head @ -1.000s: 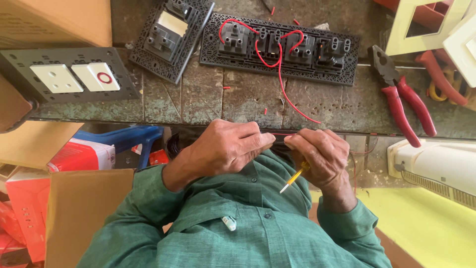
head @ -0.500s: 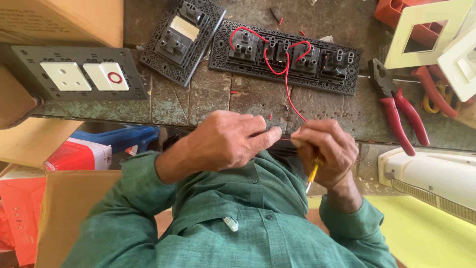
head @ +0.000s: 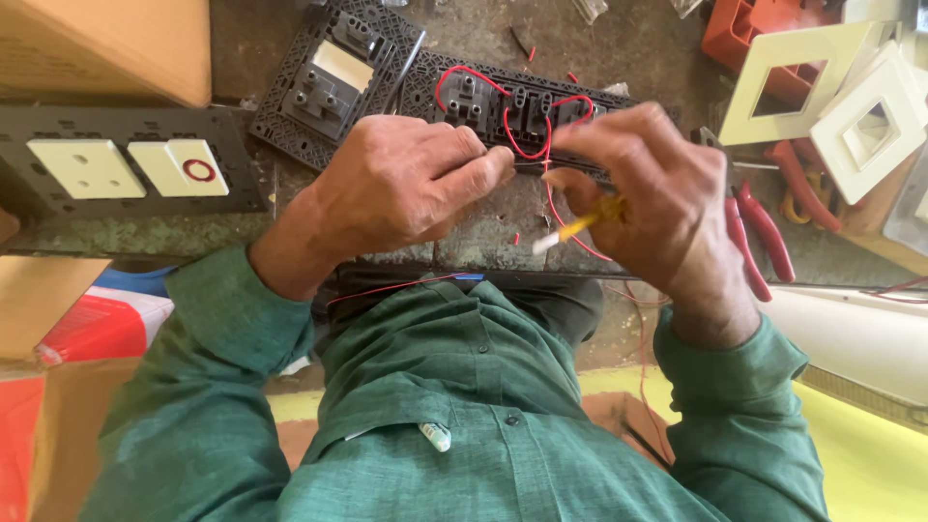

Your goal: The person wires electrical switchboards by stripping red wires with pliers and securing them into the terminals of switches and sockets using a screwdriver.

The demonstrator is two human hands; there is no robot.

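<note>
The left hand [head: 401, 184] is closed, thumb and forefinger pinched on a short piece of the red wire [head: 541, 155], just above the near edge of the table [head: 242, 68]. The right hand [head: 652, 188] is curled almost shut around a yellow-handled screwdriver [head: 578, 226], whose pale end sticks out below the fingers toward the person's green shirt [head: 464, 416]. The red wire loops over the back of a long black switch plate [head: 527, 101] lying at the middle of the table, partly hidden behind both hands, and a strand of it trails down past the right wrist. A smaller black switch plate [head: 333, 72] lies tilted just left of it. Along the left edge sits a dark plate with two white switches [head: 126, 169], below a brown cardboard box [head: 106, 48]. Red-handled pliers [head: 759, 227] lie near the right hand, with white frames [head: 831, 87] at the far right corner.
</note>
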